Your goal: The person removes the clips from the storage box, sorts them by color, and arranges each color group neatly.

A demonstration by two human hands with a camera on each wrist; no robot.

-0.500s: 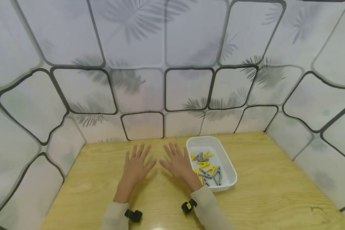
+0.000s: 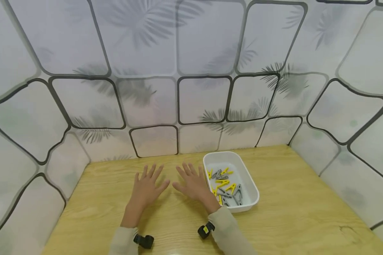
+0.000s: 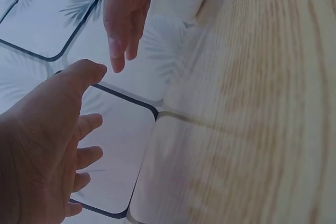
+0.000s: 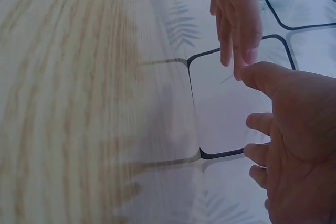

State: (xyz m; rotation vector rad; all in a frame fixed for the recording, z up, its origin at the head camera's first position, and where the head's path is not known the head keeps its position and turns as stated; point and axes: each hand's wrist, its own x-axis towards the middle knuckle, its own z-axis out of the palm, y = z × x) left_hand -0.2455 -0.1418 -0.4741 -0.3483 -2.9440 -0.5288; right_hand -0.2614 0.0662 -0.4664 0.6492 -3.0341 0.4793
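Observation:
My left hand (image 2: 145, 190) is held above the wooden table, palm down, with fingers spread and nothing in it. Beside it, my right hand (image 2: 193, 185) is spread the same way, just left of a white plastic tub (image 2: 249, 187). Yellow clothespins (image 2: 222, 182) and grey clothespins (image 2: 238, 195) lie loose inside the tub, several of each. The right hand and wrist overlap the tub's left wall from above. In the left wrist view the left hand (image 3: 47, 140) has its thumb apart from the fingers; the right wrist view has the right hand (image 4: 304, 129) likewise spread.
The light wooden table (image 2: 293, 212) extends to both sides of the hands. Walls covered with a patterned sheet (image 2: 153, 106) of dark outlines and leaf prints stand behind it and at both sides. Each wrist wears a small black camera (image 2: 144, 241).
The whole head view has shifted slightly, so the tub and walls appear a little further left. Both hands stay spread, sitting slightly lower in the picture. The clothespins lie as before.

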